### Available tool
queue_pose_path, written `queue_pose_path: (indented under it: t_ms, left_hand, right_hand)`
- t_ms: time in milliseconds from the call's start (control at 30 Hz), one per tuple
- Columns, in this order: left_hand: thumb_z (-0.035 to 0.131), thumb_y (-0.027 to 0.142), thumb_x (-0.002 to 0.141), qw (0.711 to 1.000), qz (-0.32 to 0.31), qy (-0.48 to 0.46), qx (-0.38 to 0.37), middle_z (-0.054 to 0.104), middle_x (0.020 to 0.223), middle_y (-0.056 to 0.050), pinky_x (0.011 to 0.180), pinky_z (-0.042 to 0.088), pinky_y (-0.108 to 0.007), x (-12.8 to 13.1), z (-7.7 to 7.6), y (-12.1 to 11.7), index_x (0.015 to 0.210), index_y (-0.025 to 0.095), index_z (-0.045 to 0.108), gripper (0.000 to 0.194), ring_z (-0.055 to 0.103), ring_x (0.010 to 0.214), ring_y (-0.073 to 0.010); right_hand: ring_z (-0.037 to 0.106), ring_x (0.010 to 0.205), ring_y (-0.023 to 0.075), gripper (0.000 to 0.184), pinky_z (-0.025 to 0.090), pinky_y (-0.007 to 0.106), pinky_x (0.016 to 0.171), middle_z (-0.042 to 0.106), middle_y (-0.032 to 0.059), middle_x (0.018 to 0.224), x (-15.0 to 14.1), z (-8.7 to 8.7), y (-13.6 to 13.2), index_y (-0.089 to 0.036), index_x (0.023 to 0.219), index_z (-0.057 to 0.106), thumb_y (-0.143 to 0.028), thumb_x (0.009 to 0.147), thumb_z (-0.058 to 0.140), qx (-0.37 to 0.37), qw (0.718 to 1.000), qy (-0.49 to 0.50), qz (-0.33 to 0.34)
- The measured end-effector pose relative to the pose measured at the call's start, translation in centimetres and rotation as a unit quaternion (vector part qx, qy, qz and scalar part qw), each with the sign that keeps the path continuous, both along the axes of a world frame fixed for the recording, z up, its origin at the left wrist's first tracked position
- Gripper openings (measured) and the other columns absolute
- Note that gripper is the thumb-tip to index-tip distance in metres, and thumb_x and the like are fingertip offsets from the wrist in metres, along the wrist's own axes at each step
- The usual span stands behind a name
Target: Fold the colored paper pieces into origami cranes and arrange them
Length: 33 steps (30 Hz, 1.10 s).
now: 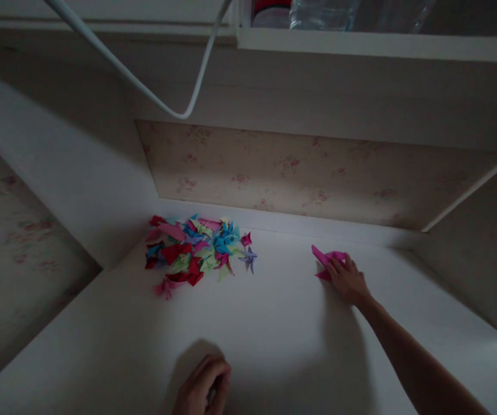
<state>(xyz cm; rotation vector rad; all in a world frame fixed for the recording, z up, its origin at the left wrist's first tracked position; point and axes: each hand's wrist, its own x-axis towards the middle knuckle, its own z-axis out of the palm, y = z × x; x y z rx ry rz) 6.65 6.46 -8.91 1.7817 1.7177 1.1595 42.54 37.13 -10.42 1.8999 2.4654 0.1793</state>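
My right hand (pixel 346 279), reaching far out over the white table (pixel 269 323), has its fingers closed on a magenta folded-paper origami piece (pixel 323 257). Pointed flaps of the paper stick out to the left of the fingers; part of it is hidden under them. Near the front edge of the view, my left hand (pixel 207 380) rests with its fingers curled in, and nothing shows in it. Farther back on the left lies a loose heap of origami pieces (pixel 207 253) in red, pink, blue and pale green. A small lilac piece (pixel 250 258) sits at the heap's right side.
Flowered wallpaper (pixel 287 170) covers the wall behind the table. White panels border both sides. Overhead, a white shelf edge (pixel 382 46) holds things in clear plastic (pixel 321 14). A bent white bar or cable (pixel 183 115) hangs down at upper left.
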Motion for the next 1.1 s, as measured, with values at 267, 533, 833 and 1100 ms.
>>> queue_pose_path:
  t_ms: [267,533,833,1100]
  left_hand:
    - [0.049,0.026,0.09,1.0,-0.006,-0.02,0.014,0.063,0.072,-0.004,0.058,0.05,-0.016,-0.2,-0.6,0.2,0.081,0.019,0.062,0.017,0.06,0.062,-0.0116]
    - [0.047,0.029,0.091,0.999,0.007,-0.035,0.024,0.062,0.073,-0.005,0.059,0.049,-0.016,-0.6,-1.1,0.2,0.082,0.018,0.062,0.02,0.059,0.064,-0.0116]
    - [0.046,0.035,0.091,0.997,0.018,-0.065,0.024,0.061,0.069,-0.004,0.056,0.047,-0.016,-0.2,-1.1,0.2,0.078,0.019,0.062,0.026,0.057,0.061,-0.0113]
    - [0.047,0.034,0.09,0.996,0.011,-0.082,0.019,0.06,0.069,-0.003,0.056,0.047,-0.015,-0.3,-1.1,0.3,0.077,0.018,0.061,0.025,0.057,0.06,-0.0108]
  right_hand:
    - [0.021,0.137,0.0319,0.046,0.018,0.068,0.102,0.034,0.0088,0.147,-1.0,-1.1,-0.3,-0.029,0.135,0.044,-0.03,0.093,0.024,0.033,0.999,0.029,-0.013]
    - [0.03,0.133,0.0369,0.048,0.025,0.071,0.096,0.039,0.0201,0.142,1.2,-3.4,0.6,-0.013,0.13,0.051,-0.018,0.087,0.028,0.056,0.994,-0.026,0.094]
    - [0.029,0.134,0.0363,0.047,0.021,0.075,0.096,0.04,0.0134,0.144,0.2,-1.2,0.3,-0.021,0.128,0.052,-0.029,0.091,0.023,0.064,0.996,0.057,0.035]
    - [0.049,0.118,0.0221,0.037,0.037,0.041,0.102,0.059,0.0082,0.122,-10.2,6.0,-3.3,-0.02,0.12,0.056,-0.035,0.093,0.034,0.133,0.967,0.183,0.121]
